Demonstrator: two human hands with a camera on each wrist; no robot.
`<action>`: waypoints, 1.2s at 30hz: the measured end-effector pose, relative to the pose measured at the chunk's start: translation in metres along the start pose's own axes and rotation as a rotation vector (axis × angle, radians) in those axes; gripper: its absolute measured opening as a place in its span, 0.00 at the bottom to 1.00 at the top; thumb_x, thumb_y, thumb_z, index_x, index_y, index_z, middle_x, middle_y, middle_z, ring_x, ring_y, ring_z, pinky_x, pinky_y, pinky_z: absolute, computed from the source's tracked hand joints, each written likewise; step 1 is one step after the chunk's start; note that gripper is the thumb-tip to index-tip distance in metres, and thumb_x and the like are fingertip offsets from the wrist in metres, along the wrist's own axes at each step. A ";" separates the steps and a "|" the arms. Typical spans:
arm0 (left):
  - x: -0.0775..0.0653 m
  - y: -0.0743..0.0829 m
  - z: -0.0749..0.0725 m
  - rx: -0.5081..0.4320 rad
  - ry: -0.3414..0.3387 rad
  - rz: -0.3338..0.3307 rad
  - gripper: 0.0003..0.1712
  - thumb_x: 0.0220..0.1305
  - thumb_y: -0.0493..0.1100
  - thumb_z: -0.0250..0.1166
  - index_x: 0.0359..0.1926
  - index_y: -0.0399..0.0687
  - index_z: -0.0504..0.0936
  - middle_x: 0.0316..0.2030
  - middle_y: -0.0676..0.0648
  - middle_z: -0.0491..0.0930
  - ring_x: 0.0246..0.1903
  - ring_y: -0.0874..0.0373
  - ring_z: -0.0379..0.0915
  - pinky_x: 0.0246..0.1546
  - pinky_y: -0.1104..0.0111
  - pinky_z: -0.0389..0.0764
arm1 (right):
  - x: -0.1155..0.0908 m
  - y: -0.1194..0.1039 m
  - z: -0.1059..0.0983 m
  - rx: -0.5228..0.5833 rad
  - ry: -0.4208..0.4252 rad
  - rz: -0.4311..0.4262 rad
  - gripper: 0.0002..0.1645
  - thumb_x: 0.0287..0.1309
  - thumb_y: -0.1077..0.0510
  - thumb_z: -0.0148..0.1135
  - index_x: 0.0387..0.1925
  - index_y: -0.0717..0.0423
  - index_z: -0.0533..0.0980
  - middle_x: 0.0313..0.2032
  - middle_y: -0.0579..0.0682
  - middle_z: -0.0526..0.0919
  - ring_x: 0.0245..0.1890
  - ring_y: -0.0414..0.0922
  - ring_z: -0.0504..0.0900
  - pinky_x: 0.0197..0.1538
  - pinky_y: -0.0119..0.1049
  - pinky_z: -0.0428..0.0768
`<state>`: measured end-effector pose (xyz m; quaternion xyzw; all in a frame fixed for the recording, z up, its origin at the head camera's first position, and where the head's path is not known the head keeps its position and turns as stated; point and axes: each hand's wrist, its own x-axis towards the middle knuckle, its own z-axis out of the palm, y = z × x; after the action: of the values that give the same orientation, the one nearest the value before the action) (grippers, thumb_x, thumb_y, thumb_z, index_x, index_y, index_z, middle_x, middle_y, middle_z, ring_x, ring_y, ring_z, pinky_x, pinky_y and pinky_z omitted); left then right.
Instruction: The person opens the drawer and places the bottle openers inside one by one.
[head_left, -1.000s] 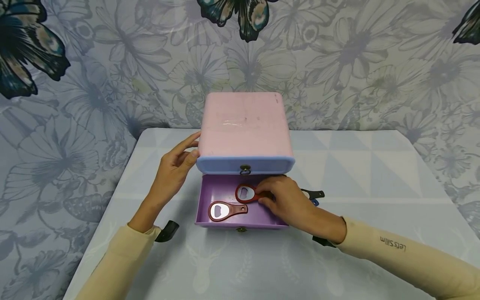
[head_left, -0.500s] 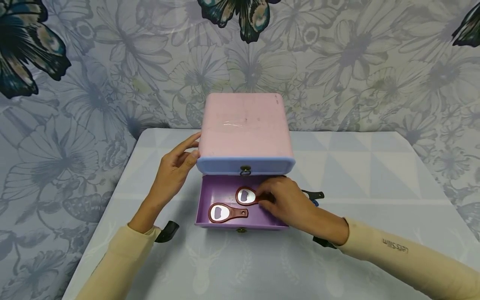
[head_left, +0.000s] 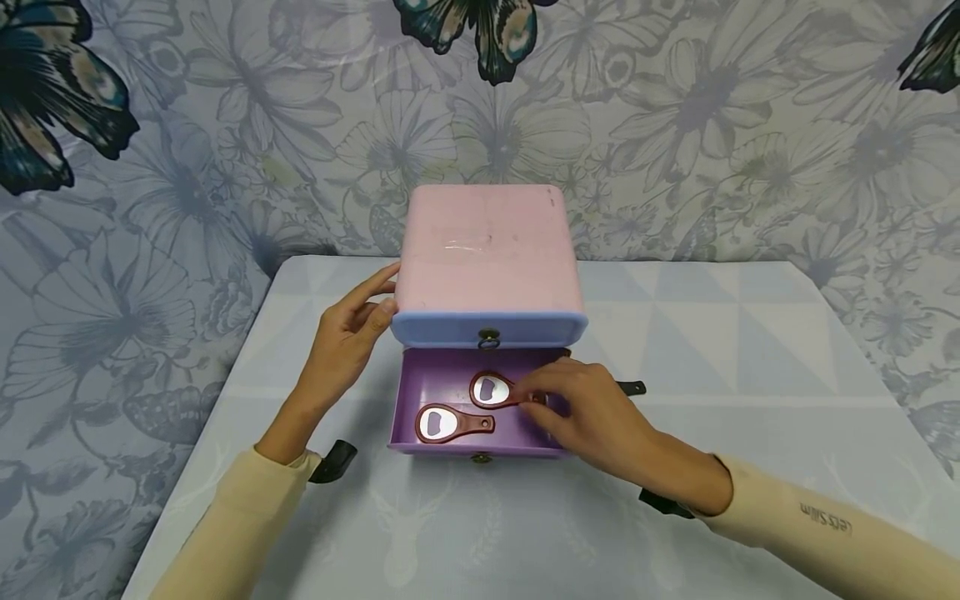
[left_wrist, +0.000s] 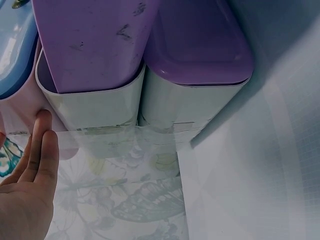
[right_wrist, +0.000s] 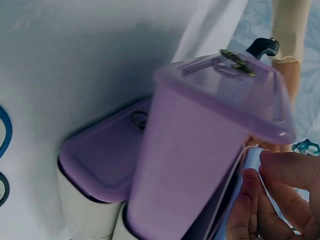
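Fingers of the right hand (head_left: 592, 417) pinched a bottle opener's (head_left: 491, 389) handle in the open purple drawer (head_left: 420, 383) — left hand (head_left: 345, 342), grip released, rested on the pink box (head_left: 487, 250).

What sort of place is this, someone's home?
Probably a staged tabletop set rather than a lived-in room: a floral butterfly backdrop hangs behind a small covered table holding only a pink drawer box with bottle openers.

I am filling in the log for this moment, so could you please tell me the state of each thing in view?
Purple drawer: pulled open.
Blue drawer: shut.
Near opener: lying flat in the purple drawer.
Far opener: in the purple drawer, at the right hand's fingertips.
Left hand: open, against the pink box.
Right hand: grip unclear.
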<state>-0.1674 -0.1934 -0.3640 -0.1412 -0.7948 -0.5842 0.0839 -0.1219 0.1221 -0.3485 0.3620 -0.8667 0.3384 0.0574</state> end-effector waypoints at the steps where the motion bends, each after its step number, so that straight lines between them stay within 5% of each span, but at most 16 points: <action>1: 0.000 0.000 0.000 -0.001 -0.001 -0.001 0.27 0.77 0.43 0.55 0.72 0.70 0.69 0.61 0.48 0.75 0.47 0.61 0.81 0.50 0.67 0.72 | -0.002 -0.002 0.000 0.012 0.006 -0.005 0.10 0.55 0.64 0.73 0.38 0.48 0.87 0.33 0.35 0.86 0.35 0.37 0.81 0.40 0.34 0.78; 9: 0.000 -0.001 0.000 0.002 -0.004 -0.009 0.26 0.77 0.45 0.54 0.72 0.69 0.68 0.61 0.47 0.75 0.48 0.61 0.81 0.49 0.66 0.72 | -0.019 -0.023 0.000 0.154 0.084 -0.130 0.16 0.52 0.67 0.73 0.41 0.48 0.85 0.39 0.41 0.88 0.37 0.37 0.83 0.39 0.30 0.79; 20: 0.001 0.000 0.000 0.006 0.003 -0.005 0.26 0.77 0.45 0.55 0.72 0.69 0.69 0.61 0.48 0.75 0.48 0.61 0.82 0.54 0.68 0.74 | -0.048 -0.046 0.024 0.347 -0.015 -0.166 0.13 0.58 0.63 0.71 0.43 0.45 0.84 0.37 0.39 0.87 0.36 0.32 0.82 0.42 0.23 0.79; 33: 0.000 -0.001 0.000 0.001 0.001 -0.013 0.27 0.77 0.45 0.55 0.73 0.68 0.68 0.61 0.48 0.75 0.49 0.61 0.81 0.52 0.67 0.73 | -0.062 -0.029 0.062 0.432 -0.025 -0.048 0.10 0.61 0.60 0.70 0.45 0.47 0.84 0.40 0.42 0.88 0.37 0.35 0.84 0.41 0.32 0.83; 36: 0.000 -0.001 0.000 -0.004 0.001 -0.012 0.27 0.77 0.45 0.55 0.73 0.67 0.68 0.61 0.48 0.75 0.49 0.61 0.81 0.52 0.67 0.73 | -0.065 -0.026 0.072 0.516 -0.052 0.059 0.11 0.63 0.58 0.68 0.47 0.49 0.84 0.43 0.45 0.88 0.40 0.36 0.84 0.44 0.35 0.84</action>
<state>-0.1674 -0.1933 -0.3652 -0.1361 -0.7944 -0.5864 0.0806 -0.0462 0.1021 -0.4112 0.3478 -0.7629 0.5406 -0.0690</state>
